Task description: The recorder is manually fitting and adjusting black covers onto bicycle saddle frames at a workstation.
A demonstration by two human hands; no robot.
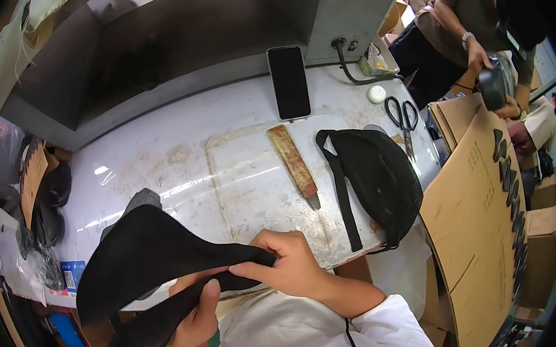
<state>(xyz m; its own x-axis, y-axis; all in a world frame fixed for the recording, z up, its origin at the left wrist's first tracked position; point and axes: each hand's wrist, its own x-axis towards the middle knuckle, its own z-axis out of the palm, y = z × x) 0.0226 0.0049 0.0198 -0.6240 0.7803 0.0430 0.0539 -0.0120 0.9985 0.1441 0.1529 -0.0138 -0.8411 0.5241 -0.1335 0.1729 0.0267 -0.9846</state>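
Note:
My right hand [293, 263] pinches the narrow end of a black curved fabric piece [147, 244] between thumb and fingers. Below it, my left hand [200, 316] is closed on the lower band of the same piece, thumb upward; its other fingers are partly hidden. Two wide bands of the piece spread toward the left from that end. A grey object [144, 199] shows partly from under it. Beyond my hands lies a knife-like tool [292, 161] with a worn, brownish wrapped handle. To its right rests a black mesh pouch [378, 180] with a strap.
A phone [290, 82] lies at the back of the stained white table [152, 155]. Black-handled scissors [403, 122] and a white round object [376, 95] are at the back right. A cardboard sheet [468, 245] stands along the right; beyond it another person holds a dark object [492, 87].

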